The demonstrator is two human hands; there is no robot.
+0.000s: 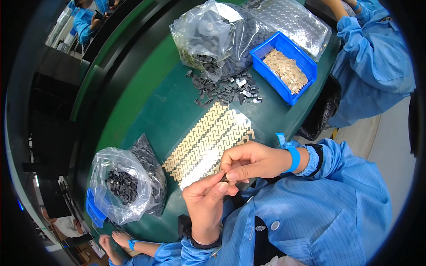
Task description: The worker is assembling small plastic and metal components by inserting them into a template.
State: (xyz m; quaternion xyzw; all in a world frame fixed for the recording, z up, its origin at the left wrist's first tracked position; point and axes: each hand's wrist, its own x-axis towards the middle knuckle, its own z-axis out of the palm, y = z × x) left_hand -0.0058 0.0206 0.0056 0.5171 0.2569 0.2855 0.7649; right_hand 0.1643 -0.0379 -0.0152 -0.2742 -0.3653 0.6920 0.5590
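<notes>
Left hand [205, 201] and right hand [248, 160] pinching one small dark part [224, 178] together (mostly hidden), just below sheet [206, 142], on green worktop [173, 111].

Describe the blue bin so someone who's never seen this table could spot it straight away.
Start at the green table and look to its far right edge. Beside the loose heap of small dark grey parts sits the blue bin, the only open plastic box there, filled with pale tan pieces rather than dark ones.
</notes>
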